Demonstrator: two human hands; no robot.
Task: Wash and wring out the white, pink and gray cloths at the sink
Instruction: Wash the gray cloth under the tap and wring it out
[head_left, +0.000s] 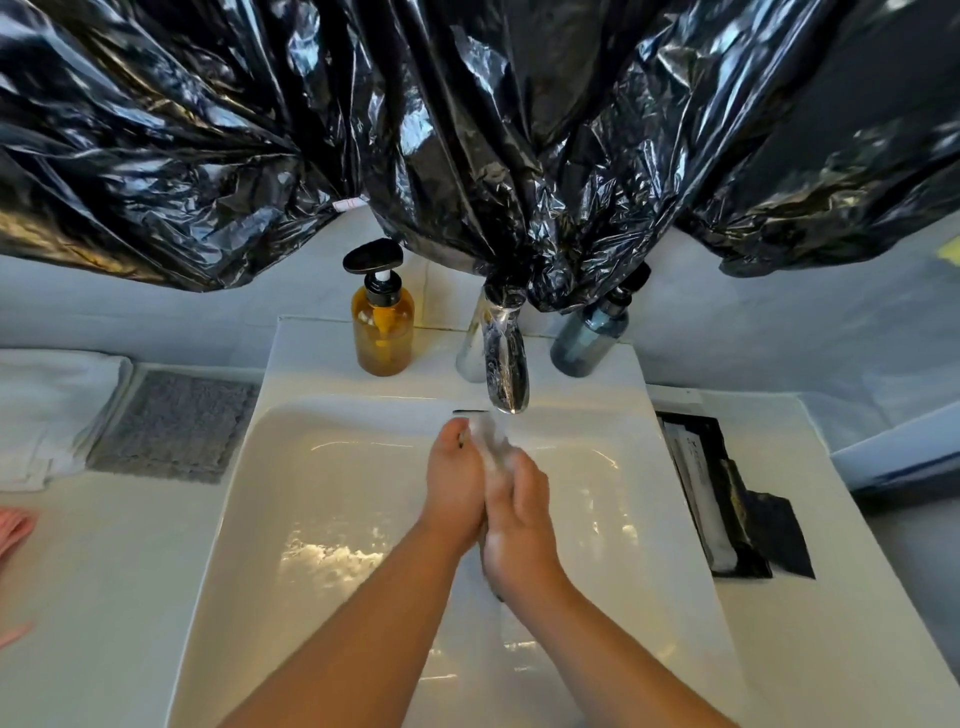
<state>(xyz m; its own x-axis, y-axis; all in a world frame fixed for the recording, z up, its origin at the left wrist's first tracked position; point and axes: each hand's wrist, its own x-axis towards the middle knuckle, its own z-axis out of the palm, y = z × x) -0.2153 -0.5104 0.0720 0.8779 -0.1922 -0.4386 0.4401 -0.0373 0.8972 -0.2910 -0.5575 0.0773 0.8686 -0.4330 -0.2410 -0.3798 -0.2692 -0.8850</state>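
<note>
Left hand, right hand palm to palm under faucet, fingers pressed together — gray cloth well apart

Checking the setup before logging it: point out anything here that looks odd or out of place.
Black plastic sheeting hangs crumpled across the wall above the sink, its lower folds draping onto the faucet and partly covering the pump of the blue-gray bottle. Right of the sink, dark packets lie askew, fanned over one another.

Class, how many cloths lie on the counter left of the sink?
3: white cloth folded far left, gray cloth beside the sink, pink cloth at the frame's left edge. More may lie out of view.
</note>
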